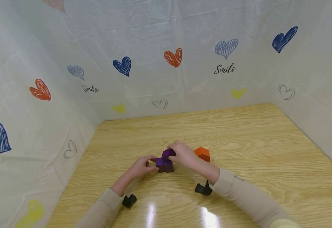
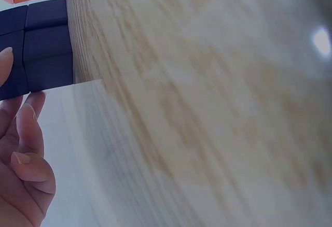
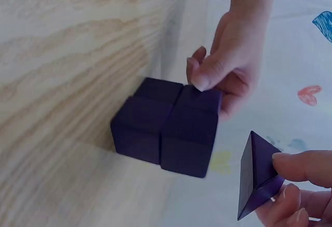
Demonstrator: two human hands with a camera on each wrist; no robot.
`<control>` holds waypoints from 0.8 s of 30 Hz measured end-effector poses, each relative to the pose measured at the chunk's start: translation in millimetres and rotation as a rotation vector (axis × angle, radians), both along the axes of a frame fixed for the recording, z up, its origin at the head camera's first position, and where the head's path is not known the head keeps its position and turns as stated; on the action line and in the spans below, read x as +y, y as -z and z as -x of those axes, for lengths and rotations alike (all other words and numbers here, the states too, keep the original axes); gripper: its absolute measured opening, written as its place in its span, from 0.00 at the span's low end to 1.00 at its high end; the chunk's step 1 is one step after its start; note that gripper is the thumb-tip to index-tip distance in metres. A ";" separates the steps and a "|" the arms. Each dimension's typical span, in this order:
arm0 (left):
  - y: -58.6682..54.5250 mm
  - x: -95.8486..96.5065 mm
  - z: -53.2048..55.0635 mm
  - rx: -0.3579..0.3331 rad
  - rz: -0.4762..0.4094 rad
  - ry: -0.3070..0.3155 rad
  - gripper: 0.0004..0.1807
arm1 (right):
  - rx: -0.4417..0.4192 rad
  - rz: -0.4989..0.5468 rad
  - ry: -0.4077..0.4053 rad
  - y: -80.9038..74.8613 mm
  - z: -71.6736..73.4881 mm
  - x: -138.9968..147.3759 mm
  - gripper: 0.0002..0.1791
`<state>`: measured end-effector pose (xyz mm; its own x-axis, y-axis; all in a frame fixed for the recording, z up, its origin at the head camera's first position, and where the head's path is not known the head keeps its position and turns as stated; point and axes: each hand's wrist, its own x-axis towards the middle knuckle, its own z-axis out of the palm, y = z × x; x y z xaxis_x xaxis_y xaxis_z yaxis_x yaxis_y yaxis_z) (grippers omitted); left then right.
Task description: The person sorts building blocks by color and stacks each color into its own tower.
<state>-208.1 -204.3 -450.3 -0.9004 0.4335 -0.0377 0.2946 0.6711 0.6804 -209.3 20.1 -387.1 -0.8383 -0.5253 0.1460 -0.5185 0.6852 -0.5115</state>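
Note:
Several dark purple cubes [image 1: 164,165] are packed tightly together in a block on the wooden table. At their left side my left hand [image 1: 141,167] holds them; the thumb lies on one face and fingertips reach the far side. In the right wrist view the cubes [image 3: 163,126] fit edge to edge, with the left hand [image 3: 236,61] behind them. My right hand [image 1: 183,155] pinches a purple triangular block [image 1: 168,154] between thumb and fingers. From the head this block appears just above the cubes; in the right wrist view the triangular block [image 3: 258,175] is apart from them.
Orange blocks [image 1: 203,153] sit to the right, partly behind the right forearm. Black wrist-camera pieces [image 1: 129,201] stick out near both cuffs. A white sheet [image 1: 169,85] printed with hearts surrounds the wooden table [image 1: 240,133] at its back and sides.

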 end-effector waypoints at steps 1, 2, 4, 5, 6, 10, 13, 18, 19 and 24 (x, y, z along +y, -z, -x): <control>0.3 -0.1 0.1 0.000 0.000 0.001 0.21 | -0.003 0.007 -0.009 1.6 0.5 -1.5 0.20; 0.2 -0.1 0.1 -0.001 0.000 0.002 0.21 | -0.002 0.014 -0.017 3.4 1.1 -3.1 0.20; 0.2 -0.1 0.0 -0.001 0.000 0.003 0.20 | -0.004 0.028 -0.029 6.7 2.0 -6.1 0.19; 0.1 0.0 0.0 0.001 0.001 0.003 0.20 | -0.009 0.035 -0.035 8.0 2.4 -7.5 0.19; 0.0 0.1 0.0 0.003 0.002 0.003 0.20 | -0.011 0.037 -0.041 9.3 2.8 -9.0 0.19; -0.4 0.1 -0.3 0.010 0.004 0.006 0.20 | -0.016 0.047 -0.067 12.6 3.3 -14.4 0.18; -0.8 -0.1 -0.9 0.012 0.000 0.007 0.20 | -0.014 0.041 -0.078 14.6 2.5 -17.9 0.18; -0.1 0.0 -0.7 0.020 0.000 0.003 0.19 | -0.023 0.027 -0.075 17.0 0.6 -20.4 0.18; 0.1 0.1 -0.3 0.023 0.002 0.004 0.19 | -0.026 0.026 -0.071 17.3 0.4 -20.5 0.18; -0.7 0.3 0.3 0.022 0.001 0.008 0.19 | -0.027 0.030 -0.059 19.2 1.0 -21.0 0.18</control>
<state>-208.5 -204.0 -449.6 -0.8975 0.4406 -0.0185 0.3147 0.6691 0.6732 -210.3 -0.9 -406.3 -0.8100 -0.5693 0.1408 -0.5433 0.6380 -0.5458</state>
